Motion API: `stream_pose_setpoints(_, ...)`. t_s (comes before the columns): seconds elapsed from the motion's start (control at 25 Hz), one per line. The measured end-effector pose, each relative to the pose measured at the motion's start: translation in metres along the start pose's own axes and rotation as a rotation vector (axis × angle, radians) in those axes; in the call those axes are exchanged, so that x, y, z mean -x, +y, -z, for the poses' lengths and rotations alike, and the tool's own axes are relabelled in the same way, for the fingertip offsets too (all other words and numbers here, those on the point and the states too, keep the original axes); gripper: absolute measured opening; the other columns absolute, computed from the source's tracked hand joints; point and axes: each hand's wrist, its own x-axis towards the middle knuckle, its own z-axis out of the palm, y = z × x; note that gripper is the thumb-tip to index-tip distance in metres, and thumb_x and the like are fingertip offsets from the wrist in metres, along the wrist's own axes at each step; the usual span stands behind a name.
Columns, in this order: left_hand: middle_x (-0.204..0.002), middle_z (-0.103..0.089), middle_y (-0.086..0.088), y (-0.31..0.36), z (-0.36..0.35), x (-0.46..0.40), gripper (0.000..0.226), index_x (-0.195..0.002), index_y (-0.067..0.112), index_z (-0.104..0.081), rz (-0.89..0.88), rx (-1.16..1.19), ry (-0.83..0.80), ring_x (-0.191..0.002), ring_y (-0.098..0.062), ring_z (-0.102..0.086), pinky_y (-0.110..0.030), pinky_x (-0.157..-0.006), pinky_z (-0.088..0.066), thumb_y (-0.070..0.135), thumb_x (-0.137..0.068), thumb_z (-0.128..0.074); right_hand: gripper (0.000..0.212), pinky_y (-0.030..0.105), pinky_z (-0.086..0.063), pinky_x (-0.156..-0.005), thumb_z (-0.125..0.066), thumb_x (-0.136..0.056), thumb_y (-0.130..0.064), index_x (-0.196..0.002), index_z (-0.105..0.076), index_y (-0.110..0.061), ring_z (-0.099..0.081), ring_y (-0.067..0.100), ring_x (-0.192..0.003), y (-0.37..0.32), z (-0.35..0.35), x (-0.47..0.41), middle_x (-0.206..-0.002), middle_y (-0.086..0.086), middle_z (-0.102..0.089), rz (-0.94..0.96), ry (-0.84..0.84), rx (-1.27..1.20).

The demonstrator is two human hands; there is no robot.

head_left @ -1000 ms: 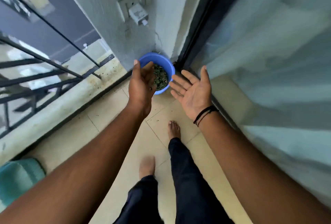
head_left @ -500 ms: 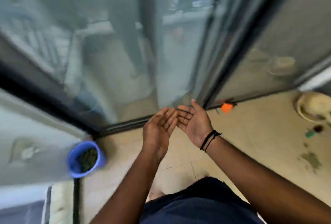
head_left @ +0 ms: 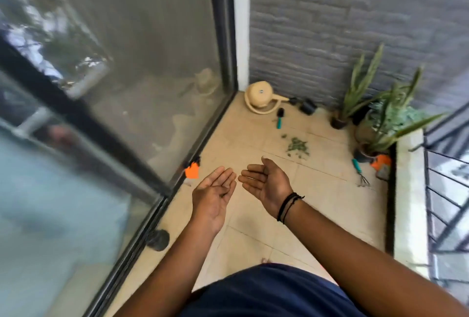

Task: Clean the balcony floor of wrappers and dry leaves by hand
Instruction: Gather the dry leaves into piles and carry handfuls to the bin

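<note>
Here the glass door (head_left: 127, 88) fills the left side, and an orange wrapper (head_left: 191, 171) lies on the floor (head_left: 317, 202) against its track. The left hand (head_left: 212, 196) is held palm up above the tiles, its fingers (head_left: 225, 177) straight and close together, holding nothing. The right hand (head_left: 267, 182), with black bands (head_left: 288, 206) at the wrist, is just beside it, also palm up, fingers relaxed and a little apart, empty. The dry leaves (head_left: 297, 146) are a small pile of green-grey crumbled pieces on the floor, beyond the right fingertips and well apart from them. Behind stand a cream watering can (head_left: 261, 97), a teal-handled brush (head_left: 280, 118), potted plants (head_left: 380, 113), a small rake (head_left: 359, 172) and another orange wrapper (head_left: 382, 160).
</note>
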Motion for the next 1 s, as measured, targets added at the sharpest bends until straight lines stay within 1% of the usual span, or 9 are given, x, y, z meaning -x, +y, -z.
stream_pose_setpoints(0.12,-0.121,-0.069,-0.019,-0.013,-0.067,-0.039,0.058,-0.14,-0.005,-0.049,0.053,-0.178,-0.066,-0.116,-0.028,-0.067,-0.029,-0.091,-0.058,-0.027,-0.089,-0.034,0.044,0.038,-0.056,-0.086,-0.044,-0.105,-0.04,-0.105,-0.065,-0.001,-0.071,0.033,-0.102,-0.042,0.042,-0.034,-0.115,0.023,-0.071,0.001,0.123,-0.138)
stream_pose_setpoints(0.28,-0.135,-0.059,-0.025,-0.014,-0.135,-0.11,0.06,-0.141,-0.002,-0.048,0.101,-0.357,-0.145,-0.123,-0.031,-0.062,-0.027,-0.09,-0.057,-0.028,-0.09,-0.031,0.044,0.042,-0.054,-0.096,-0.045,-0.105,-0.039,-0.103,-0.064,0.0,-0.071,0.033,-0.099,-0.079,0.069,-0.091,-0.111,0.021,-0.071,-0.017,0.203,-0.254)
stream_pose_setpoints(0.44,-0.15,-0.043,-0.027,-0.018,-0.201,-0.199,0.076,-0.151,0.007,-0.041,0.123,-0.478,-0.203,-0.123,-0.026,-0.057,-0.028,-0.091,-0.055,-0.032,-0.087,-0.032,0.041,0.04,-0.054,-0.091,-0.047,-0.105,-0.037,-0.101,-0.065,-0.001,-0.071,0.032,-0.095,-0.123,0.075,-0.156,-0.104,0.019,-0.071,0.035,0.281,-0.293)
stream_pose_setpoints(0.56,-0.152,-0.037,-0.021,-0.014,-0.254,-0.269,0.084,-0.153,0.018,-0.04,0.172,-0.629,-0.278,-0.119,-0.021,-0.052,-0.024,-0.085,-0.056,-0.033,-0.087,-0.037,0.04,0.039,-0.055,-0.09,-0.047,-0.104,-0.036,-0.105,-0.065,-0.001,-0.07,0.033,-0.102,-0.169,0.077,-0.205,-0.111,0.02,-0.071,0.058,0.42,-0.278)
stream_pose_setpoints(0.64,-0.156,-0.035,-0.018,-0.01,-0.288,-0.31,0.084,-0.154,0.022,-0.04,0.2,-0.706,-0.358,-0.132,-0.026,-0.049,-0.022,-0.084,-0.055,-0.031,-0.088,-0.039,0.039,0.041,-0.055,-0.092,-0.048,-0.105,-0.035,-0.105,-0.066,-0.001,-0.07,0.034,-0.104,-0.199,0.08,-0.238,-0.112,0.02,-0.071,0.065,0.5,-0.278)
stream_pose_setpoints(0.72,-0.163,-0.029,-0.013,-0.017,-0.322,-0.346,0.082,-0.153,0.025,-0.04,0.169,-0.821,-0.455,-0.142,-0.029,-0.043,-0.019,-0.084,-0.055,-0.027,-0.09,-0.042,0.036,0.042,-0.055,-0.095,-0.049,-0.104,-0.033,-0.106,-0.067,-0.002,-0.071,0.033,-0.102,-0.223,0.088,-0.27,-0.111,0.019,-0.072,0.095,0.565,-0.31)
stream_pose_setpoints(0.8,-0.164,-0.03,-0.008,-0.033,-0.357,-0.383,0.083,-0.153,0.028,-0.04,0.141,-0.934,-0.521,-0.143,-0.027,-0.042,-0.015,-0.085,-0.053,-0.026,-0.09,-0.045,0.031,0.043,-0.055,-0.096,-0.05,-0.105,-0.029,-0.105,-0.068,-0.003,-0.071,0.032,-0.101,-0.242,0.102,-0.306,-0.111,0.018,-0.072,0.115,0.639,-0.284)
stream_pose_setpoints(0.92,-0.162,-0.033,-0.005,-0.073,-0.393,-0.436,0.086,-0.152,0.03,-0.042,0.126,-1.062,-0.59,-0.144,-0.025,-0.042,-0.011,-0.086,-0.051,-0.028,-0.088,-0.045,0.026,0.04,-0.053,-0.084,-0.053,-0.103,-0.026,-0.092,-0.069,-0.009,-0.07,0.029,-0.092,-0.242,0.133,-0.365,-0.101,0.014,-0.072,0.091,0.726,-0.21)
stream_pose_setpoints(1.0,-0.162,-0.033,-0.003,-0.123,-0.4,-0.486,0.086,-0.151,0.029,-0.043,0.146,-1.13,-0.608,-0.144,-0.024,-0.041,-0.01,-0.09,-0.05,-0.029,-0.087,-0.043,0.028,0.045,-0.054,-0.085,-0.058,-0.096,-0.039,-0.085,-0.07,-0.017,-0.071,0.03,-0.091,-0.222,0.168,-0.427,-0.095,0.008,-0.074,0.033,0.752,-0.074)
